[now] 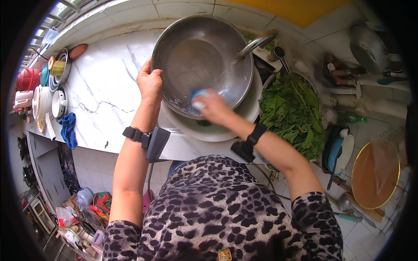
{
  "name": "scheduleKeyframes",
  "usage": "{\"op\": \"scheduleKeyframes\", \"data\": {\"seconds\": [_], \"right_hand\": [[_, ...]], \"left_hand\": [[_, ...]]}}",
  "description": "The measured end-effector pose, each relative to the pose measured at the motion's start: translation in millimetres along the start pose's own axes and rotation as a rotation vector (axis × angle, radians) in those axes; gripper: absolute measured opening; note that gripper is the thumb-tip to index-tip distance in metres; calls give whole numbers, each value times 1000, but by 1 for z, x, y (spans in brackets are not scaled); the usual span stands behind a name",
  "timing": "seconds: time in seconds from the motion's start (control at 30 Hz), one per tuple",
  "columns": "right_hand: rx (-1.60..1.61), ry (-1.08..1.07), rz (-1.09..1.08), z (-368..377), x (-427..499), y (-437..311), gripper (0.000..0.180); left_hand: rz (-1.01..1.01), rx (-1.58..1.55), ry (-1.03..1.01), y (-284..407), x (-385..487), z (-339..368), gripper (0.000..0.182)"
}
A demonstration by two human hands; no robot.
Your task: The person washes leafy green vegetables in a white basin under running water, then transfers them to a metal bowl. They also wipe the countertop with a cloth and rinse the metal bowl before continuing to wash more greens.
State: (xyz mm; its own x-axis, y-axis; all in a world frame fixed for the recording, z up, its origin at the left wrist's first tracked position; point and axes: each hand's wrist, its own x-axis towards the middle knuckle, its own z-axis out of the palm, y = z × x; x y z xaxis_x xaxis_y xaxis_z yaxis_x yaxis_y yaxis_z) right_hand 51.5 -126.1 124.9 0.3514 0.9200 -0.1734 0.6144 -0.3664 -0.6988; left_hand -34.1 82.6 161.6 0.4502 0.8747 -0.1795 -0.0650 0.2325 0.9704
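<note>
My left hand [150,81] grips the left rim of a large metal wok [196,62], thumb over the edge. The wok rests tilted above a wide pale basin [241,120] at the sink, under a curved metal faucet [258,45]. Blurred by motion, my right hand [214,106] holds a blue and white scrubbing cloth or sponge [200,96] against the wok's lower inner wall. Whitish suds or droplets cling to the metal around it. A little dark green leaf shows in the basin below the rim.
Leafy greens [290,114] fill a container right of the basin. On the marble-patterned counter [104,75], a blue cloth [68,130], a white lidded pot [40,102] and stacked bowls [62,71] stand at the far left. A round wooden board [375,176] leans at the right.
</note>
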Motion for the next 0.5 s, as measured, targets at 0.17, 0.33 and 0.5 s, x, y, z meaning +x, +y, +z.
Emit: {"op": "scheduleKeyframes", "data": {"seconds": [0.17,0.33,0.5], "right_hand": [[-609,-113,86,-35,-15,-2,30],[-363,-84,-86,-38,-34,6,35],[-550,93,-271,-25,-45,-16,20]], "left_hand": [[16,53,-51,3,-4,-1,50],[-29,-17,-64,0,-4,-2,51],[-129,66,-180,18,18,-8,52]]}}
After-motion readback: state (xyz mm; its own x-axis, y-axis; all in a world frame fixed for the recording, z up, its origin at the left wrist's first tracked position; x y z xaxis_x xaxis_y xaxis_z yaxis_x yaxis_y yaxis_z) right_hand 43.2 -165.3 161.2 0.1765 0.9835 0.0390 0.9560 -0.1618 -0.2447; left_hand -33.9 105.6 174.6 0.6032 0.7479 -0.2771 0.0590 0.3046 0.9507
